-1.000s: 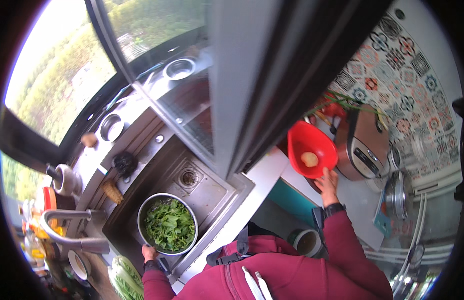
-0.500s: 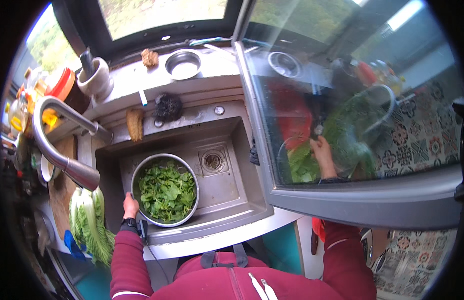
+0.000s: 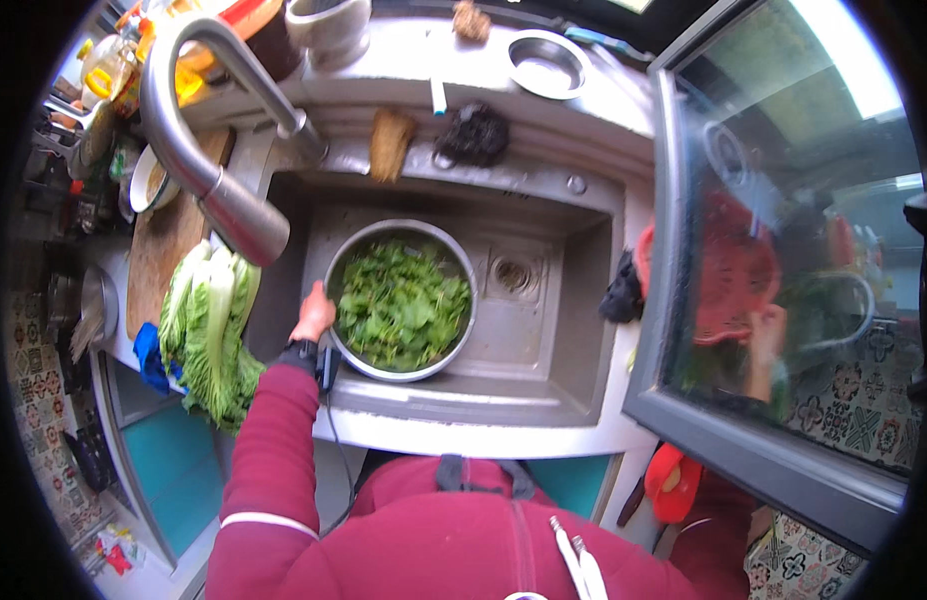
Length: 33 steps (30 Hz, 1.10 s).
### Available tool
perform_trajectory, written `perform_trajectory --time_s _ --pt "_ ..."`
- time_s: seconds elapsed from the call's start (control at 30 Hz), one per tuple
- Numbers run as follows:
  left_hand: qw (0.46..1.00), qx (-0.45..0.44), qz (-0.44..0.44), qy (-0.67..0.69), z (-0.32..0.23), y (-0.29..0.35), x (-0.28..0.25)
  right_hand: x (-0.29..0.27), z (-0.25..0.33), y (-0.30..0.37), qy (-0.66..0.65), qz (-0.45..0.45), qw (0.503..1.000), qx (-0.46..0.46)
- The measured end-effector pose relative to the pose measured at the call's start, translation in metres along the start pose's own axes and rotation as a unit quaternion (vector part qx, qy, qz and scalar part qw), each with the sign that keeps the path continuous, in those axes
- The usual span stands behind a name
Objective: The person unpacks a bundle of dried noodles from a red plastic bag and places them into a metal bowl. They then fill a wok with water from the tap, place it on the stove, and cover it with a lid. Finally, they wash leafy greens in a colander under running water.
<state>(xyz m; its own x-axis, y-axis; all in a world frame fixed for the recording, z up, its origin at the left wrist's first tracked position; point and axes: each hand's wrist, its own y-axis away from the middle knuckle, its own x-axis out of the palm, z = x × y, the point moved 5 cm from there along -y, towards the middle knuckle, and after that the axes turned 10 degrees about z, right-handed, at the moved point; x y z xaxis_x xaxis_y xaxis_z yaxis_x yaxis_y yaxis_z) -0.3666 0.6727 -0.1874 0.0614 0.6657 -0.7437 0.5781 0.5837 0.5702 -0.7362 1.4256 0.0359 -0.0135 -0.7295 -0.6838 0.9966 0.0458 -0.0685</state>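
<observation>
My left hand (image 3: 314, 314) is closed on the left rim of a round metal basin (image 3: 470, 330) in the sink. Leafy greens (image 3: 403, 305) fill the basin. Behind the tilted glass pane, my right hand (image 3: 766, 336) grips the edge of a red plastic basket (image 3: 723, 265). Reflections on the glass blur that side, and the finger details are hard to make out. Green leaves show dimly beside and below the basket. A long-leafed cabbage (image 3: 211, 310) lies left of the sink, near my left forearm.
A curved steel faucet (image 3: 223, 200) arches over the sink's left side. The open window pane (image 3: 823, 280) spans the right, its frame crossing over my right arm. A wooden board (image 3: 173, 245), a loofah (image 3: 391, 145), a black scrubber (image 3: 475, 135) and a metal bowl (image 3: 546, 64) surround the sink (image 3: 573, 350).
The view has shifted left and nearer the sink. My right hand has moved to the red basket's edge, and the basket sits differently behind the glass. My left hand stays on the basin.
</observation>
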Motion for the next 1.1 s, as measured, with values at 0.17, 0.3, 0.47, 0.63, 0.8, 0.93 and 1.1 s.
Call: perform_trajectory --time_s 0.17,0.3,0.47,0.63,0.8,0.93,1.1 --pt "0.997 -0.010 0.063 0.035 0.004 -0.008 0.000 -0.143 0.007 0.095 0.009 -0.007 0.993 -0.119" --pt "0.997 0.013 0.072 0.007 0.004 -0.012 -0.004 -0.192 0.045 0.283 -0.063 -0.163 0.975 0.139" --pt "0.995 0.056 0.044 -0.075 -0.014 -0.013 -0.032 -0.149 0.119 0.380 -0.143 -0.058 0.938 0.310" --pt "0.936 0.229 -0.188 -0.190 -0.078 0.028 -0.051 -0.037 0.112 0.425 -0.266 0.049 0.856 0.441" --pt "0.889 0.376 0.086 -0.245 -0.153 0.054 0.019 0.047 0.135 0.395 -0.368 0.093 0.835 0.398" --pt "0.825 0.348 0.253 -0.366 -0.176 0.060 0.075 0.161 0.142 0.345 -0.451 0.128 0.805 0.365" --pt "0.878 0.396 0.173 -0.205 -0.141 0.039 0.036 0.286 0.114 0.268 -0.504 0.143 0.767 0.371"
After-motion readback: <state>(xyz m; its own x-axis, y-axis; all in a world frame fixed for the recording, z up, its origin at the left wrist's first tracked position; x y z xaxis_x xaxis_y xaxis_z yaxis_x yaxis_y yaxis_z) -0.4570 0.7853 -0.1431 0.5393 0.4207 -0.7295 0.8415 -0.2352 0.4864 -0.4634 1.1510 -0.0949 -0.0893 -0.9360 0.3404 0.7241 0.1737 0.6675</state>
